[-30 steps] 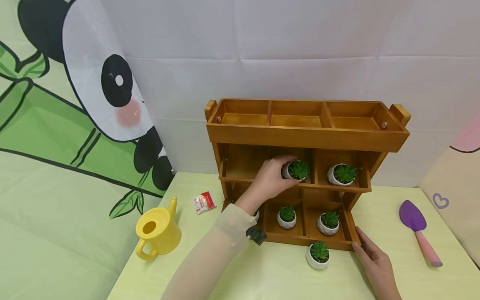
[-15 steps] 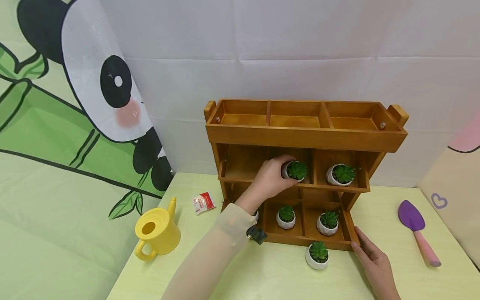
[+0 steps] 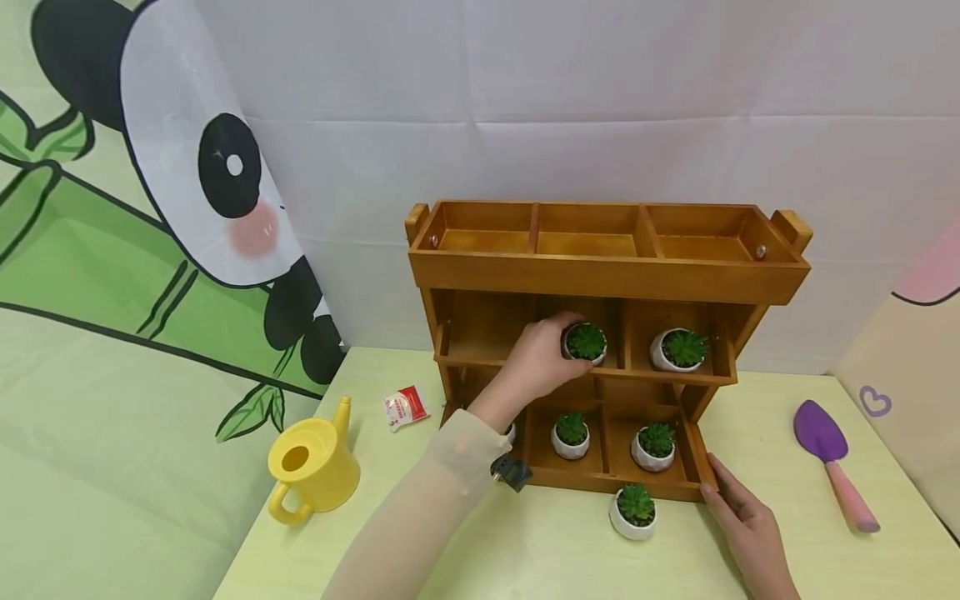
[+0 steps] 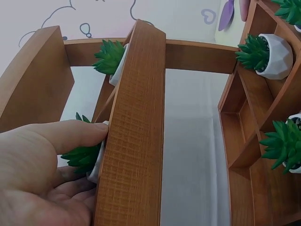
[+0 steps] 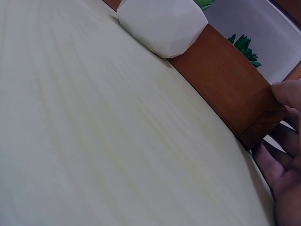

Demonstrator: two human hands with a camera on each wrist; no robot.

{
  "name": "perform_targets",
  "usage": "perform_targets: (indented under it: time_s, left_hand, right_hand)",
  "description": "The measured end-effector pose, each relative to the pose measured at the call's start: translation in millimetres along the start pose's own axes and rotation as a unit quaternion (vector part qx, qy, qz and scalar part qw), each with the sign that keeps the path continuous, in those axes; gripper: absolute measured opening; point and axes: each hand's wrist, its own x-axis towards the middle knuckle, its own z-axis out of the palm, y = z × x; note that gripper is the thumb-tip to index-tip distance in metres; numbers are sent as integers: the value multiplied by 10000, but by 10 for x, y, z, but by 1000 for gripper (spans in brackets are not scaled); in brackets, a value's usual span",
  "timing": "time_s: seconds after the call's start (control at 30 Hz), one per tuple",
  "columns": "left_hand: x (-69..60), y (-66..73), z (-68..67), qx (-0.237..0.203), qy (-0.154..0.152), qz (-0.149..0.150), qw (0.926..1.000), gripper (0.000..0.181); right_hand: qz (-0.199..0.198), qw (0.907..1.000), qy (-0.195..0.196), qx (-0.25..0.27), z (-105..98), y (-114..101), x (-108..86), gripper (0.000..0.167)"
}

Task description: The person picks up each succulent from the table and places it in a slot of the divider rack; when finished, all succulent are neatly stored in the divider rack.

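Note:
My left hand (image 3: 536, 360) holds a small white pot with a green succulent (image 3: 587, 342) in the middle compartment of the wooden shelf's (image 3: 607, 278) second tier. Seen from the left wrist, the thumb (image 4: 80, 134) lies against the pot's rim, and the fingers are below, partly hidden. At the bottom tier's front right corner, my right hand (image 3: 750, 529) grips the shelf; its thumb (image 5: 287, 92) presses the front board while the fingers lie along the side. Another potted succulent (image 3: 679, 348) sits in the second tier's right compartment.
The bottom tier carries succulents (image 3: 571, 435) in white pots, one mostly covered by my left forearm. One more potted succulent (image 3: 633, 512) stands on the table before the shelf. A yellow watering can (image 3: 315, 467) and a packet (image 3: 406, 407) are left; a purple trowel (image 3: 823, 433) lies right.
The succulent pot in my left hand has shifted slightly left within its compartment, and its plant faces more upward. My right hand stays at the shelf corner. The head view has drifted a little.

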Motion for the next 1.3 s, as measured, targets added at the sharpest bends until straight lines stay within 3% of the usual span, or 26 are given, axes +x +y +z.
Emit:
perform_targets:
  time_s: [0.33, 0.53, 0.7, 0.87, 1.0, 1.3]
  left_hand:
    - [-101, -48, 19, -247, 363, -64, 9990, 64]
    - [-187, -63, 24, -820, 642, -37, 9946, 63]
    - [-257, -77, 33, -1512, 829, 182, 9849, 61]
    - [-322, -82, 47, -1909, 1043, 510, 9747, 55]
    - [-369, -91, 61, -2031, 1163, 738, 9694, 52]
    - [-456, -132, 97, -1922, 1355, 1104, 9657, 47]
  right_hand:
    - [4, 10000, 2, -13, 17, -16, 13, 59]
    - [3, 10000, 13, -53, 18, -19, 13, 59]
    - [-4, 10000, 17, -75, 17, -5, 10, 58]
    - [74, 9999, 20, -113, 9, 14, 9, 59]
    - [89, 9999, 6, -113, 7, 29, 11, 59]
    - [31, 9999, 11, -157, 1, 20, 10, 59]
